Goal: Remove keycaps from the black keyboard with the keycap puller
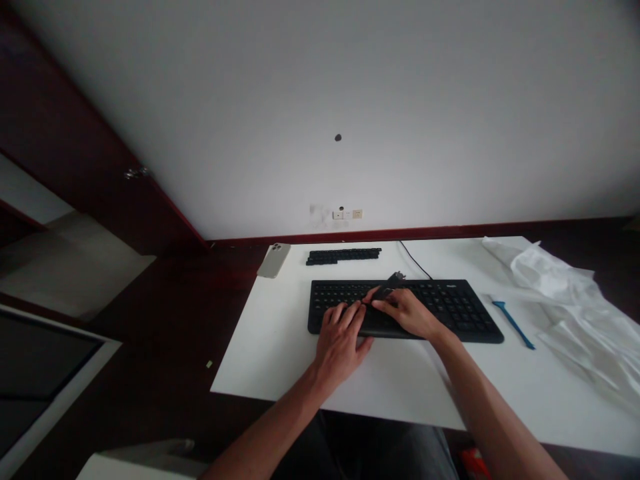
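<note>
head view: left hand (340, 340) open, flat on keyboard (450, 300)
right hand (405, 313): pinching small dark piece (387, 288)
off keyboard: row of keys (343, 256)

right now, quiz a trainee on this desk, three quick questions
1. Which holds the small dark object above the keyboard: the left hand or the right hand?
2. True or false: the blue tool lies on the keyboard.
3. What lies on the table behind the keyboard, next to the phone?

Key
1. The right hand.
2. False: it lies on the table, right of the keyboard.
3. A row of black keycaps.
</note>
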A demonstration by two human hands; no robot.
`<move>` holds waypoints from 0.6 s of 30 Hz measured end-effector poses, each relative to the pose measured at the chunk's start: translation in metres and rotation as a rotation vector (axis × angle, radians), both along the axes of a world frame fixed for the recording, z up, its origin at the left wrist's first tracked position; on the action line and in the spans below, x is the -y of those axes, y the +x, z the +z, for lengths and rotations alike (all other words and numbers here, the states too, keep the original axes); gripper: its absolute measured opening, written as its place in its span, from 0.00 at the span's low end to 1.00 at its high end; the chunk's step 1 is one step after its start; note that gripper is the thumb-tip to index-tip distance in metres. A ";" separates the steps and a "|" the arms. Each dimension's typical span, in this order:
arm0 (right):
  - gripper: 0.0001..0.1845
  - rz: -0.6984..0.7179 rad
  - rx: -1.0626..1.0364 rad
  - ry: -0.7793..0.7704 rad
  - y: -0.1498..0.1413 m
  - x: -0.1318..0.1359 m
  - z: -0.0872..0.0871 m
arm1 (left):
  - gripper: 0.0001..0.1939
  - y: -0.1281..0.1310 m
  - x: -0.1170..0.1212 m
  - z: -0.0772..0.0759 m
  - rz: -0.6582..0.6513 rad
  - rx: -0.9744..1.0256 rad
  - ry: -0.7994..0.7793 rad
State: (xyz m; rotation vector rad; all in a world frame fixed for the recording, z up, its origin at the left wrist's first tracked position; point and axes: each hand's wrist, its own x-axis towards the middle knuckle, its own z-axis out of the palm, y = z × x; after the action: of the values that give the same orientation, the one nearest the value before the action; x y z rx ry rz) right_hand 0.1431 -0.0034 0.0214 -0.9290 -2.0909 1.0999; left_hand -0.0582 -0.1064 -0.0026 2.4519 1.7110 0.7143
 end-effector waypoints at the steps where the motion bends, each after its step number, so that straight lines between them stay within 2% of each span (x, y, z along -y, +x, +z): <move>1: 0.19 0.007 -0.007 -0.010 0.001 0.000 0.000 | 0.33 0.000 0.000 0.000 0.001 0.001 -0.001; 6: 0.19 0.016 -0.063 -0.059 0.000 -0.001 -0.003 | 0.33 0.001 0.000 0.001 0.002 0.003 -0.007; 10: 0.20 -0.161 -0.053 -0.011 -0.002 -0.003 -0.012 | 0.32 -0.001 -0.004 0.005 0.002 0.040 -0.021; 13: 0.19 -0.294 -0.054 0.033 -0.004 -0.004 -0.018 | 0.27 -0.004 -0.016 0.009 0.024 0.079 -0.029; 18: 0.19 -0.350 -0.086 0.029 -0.005 -0.005 -0.019 | 0.14 -0.010 -0.048 0.014 -0.018 0.101 -0.100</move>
State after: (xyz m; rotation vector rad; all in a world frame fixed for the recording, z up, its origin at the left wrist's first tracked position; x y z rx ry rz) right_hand 0.1383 0.0019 0.0023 -1.1586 -1.7841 0.9074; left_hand -0.0682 -0.0580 0.0109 2.3208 1.6454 0.7187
